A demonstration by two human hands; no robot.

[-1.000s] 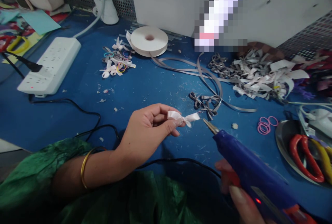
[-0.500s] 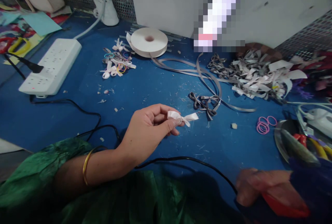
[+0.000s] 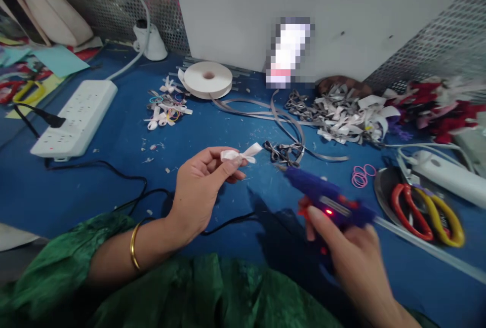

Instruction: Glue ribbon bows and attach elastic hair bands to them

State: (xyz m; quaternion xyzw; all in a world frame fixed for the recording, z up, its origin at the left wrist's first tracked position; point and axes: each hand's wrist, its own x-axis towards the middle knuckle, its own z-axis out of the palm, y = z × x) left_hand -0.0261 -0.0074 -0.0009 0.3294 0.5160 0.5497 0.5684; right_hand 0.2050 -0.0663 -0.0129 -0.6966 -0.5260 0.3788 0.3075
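Left hand (image 3: pixel 196 189) pinching bow (image 3: pixel 240 156) thumb-to-finger over mid desk (image 3: pixel 212 133); right hand (image 3: pixel 351 249) gripping gun (image 3: pixel 319 191). Dish (image 3: pixel 383 201) toward desk's right edge: red handle (image 3: pixel 397 201) and yellow handle (image 3: pixel 436 214) in it. Basket (image 3: pixel 339 84) at back edge, heap (image 3: pixel 351 115) in front, insides hidden. Bow: pale pink, glossy, knotted, loop partly under thumb. Gap between bow and nozzle (image 3: pixel 281 168); grey bows (image 3: pixel 283 153) just beyond nozzle, toward back edge. Pink bands (image 3: pixel 359 177) beside dish.
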